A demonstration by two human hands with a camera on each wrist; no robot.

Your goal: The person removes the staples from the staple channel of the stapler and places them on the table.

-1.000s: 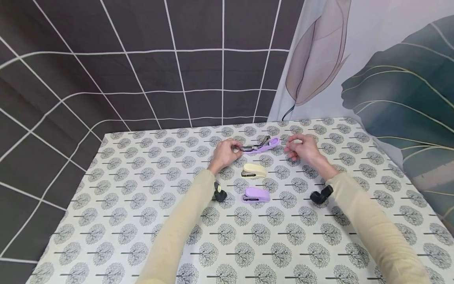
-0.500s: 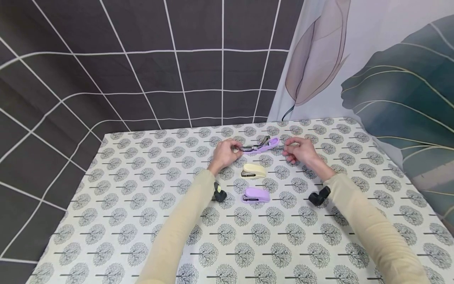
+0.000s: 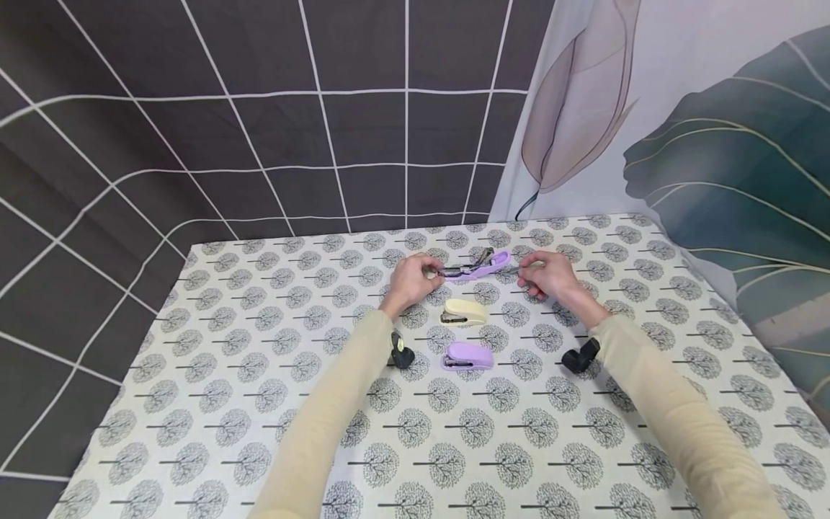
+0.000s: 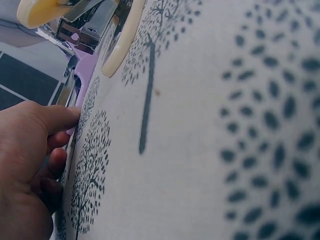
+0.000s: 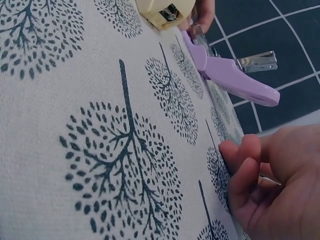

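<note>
A purple stapler (image 3: 488, 267) lies opened up near the back of the table, its metal top part tilted up. My left hand (image 3: 413, 280) holds its left end between thumb and fingers; in the left wrist view the thumb (image 4: 62, 118) reaches the purple base. Just right of the stapler is my right hand (image 3: 547, 274), fingers bent and thumb close to the fingertips, apart from the stapler. In the right wrist view a thin pale sliver shows between the fingers (image 5: 245, 150); whether it is something held cannot be told.
A cream stapler (image 3: 464, 312) and a second purple stapler (image 3: 468, 356) lie in front of the opened one, both closed. A tree-patterned cloth covers the table (image 3: 259, 404). Dark gridded curtain (image 3: 363, 130) hangs behind, with a leaf-printed one (image 3: 733, 166) at the right.
My right hand has shifted slightly left toward the stapler, its fingers drawn closer together. The left hand and all the staplers stay where they were.
</note>
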